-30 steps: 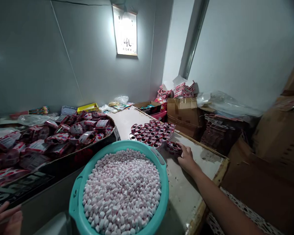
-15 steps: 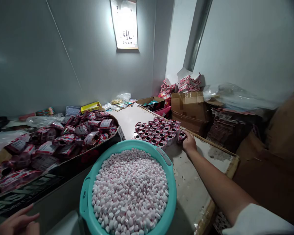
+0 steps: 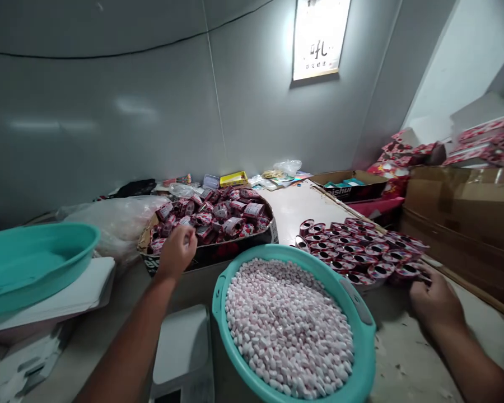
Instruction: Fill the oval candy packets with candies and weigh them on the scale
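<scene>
My left hand (image 3: 177, 252) is closed, fingers curled, at the front left edge of a cardboard box (image 3: 210, 256) heaped with small red-and-white printed containers (image 3: 220, 211). Whatever it may hold is hidden. My right hand (image 3: 437, 299) is closed at the near right end of several upright printed containers (image 3: 348, 249), whose round openings face up. Its fingers grip the side of the end container (image 3: 407, 271). Between my arms sits a turquoise basin (image 3: 363, 358) full of small whitish-pink tablets (image 3: 289, 324).
A small scale (image 3: 182, 347) lies left of the full basin. Another turquoise basin (image 3: 37, 257) rests on a white-topped stack at far left. Large cartons (image 3: 457, 224) line the right edge. A box (image 3: 348, 187) with teal packets, plastic bags and a yellow tray (image 3: 234, 179) are at the back.
The view has turned left, bringing the second basin and the scale into sight. My left hand has moved up and forward to the box and closed. My right hand remains beside the upright containers.
</scene>
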A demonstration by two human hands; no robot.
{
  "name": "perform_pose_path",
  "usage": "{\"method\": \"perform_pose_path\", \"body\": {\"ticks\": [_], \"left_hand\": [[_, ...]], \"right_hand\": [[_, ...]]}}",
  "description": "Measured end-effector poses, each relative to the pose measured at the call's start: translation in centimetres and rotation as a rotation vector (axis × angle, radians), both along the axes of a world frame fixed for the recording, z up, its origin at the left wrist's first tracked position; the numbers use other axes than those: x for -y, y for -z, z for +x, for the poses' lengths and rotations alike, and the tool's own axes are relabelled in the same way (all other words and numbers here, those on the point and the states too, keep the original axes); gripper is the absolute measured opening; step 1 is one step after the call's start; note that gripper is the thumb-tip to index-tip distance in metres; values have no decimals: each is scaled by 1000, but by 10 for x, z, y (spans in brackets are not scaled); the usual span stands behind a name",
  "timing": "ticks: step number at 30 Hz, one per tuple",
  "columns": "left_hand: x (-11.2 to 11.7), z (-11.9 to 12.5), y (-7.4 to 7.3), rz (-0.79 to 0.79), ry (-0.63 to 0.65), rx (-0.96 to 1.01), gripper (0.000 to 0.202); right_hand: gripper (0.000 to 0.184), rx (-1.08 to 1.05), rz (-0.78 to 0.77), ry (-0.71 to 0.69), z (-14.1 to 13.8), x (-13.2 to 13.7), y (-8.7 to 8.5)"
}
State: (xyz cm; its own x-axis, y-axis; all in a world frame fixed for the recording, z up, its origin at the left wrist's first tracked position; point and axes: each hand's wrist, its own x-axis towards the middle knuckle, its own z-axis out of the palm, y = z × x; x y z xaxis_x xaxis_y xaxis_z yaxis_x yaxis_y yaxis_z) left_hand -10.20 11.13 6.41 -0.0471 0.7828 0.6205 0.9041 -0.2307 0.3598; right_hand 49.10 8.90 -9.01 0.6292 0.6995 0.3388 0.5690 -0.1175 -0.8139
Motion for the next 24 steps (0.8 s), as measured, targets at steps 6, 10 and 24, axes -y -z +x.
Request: {"method": "perform_pose_path", "body": {"ticks": [6, 10, 24], "left_hand": [[-103, 48, -19, -359, 170, -131, 62], [-120, 87, 3, -501, 252, -205, 68], [45, 146, -1, -311, 569, 311, 35]], "right_hand": [[59, -340, 350, 442, -14, 9, -13], [64, -358, 420, 521, -18, 19, -29], [105, 565, -254, -1369, -191, 47, -91]]}}
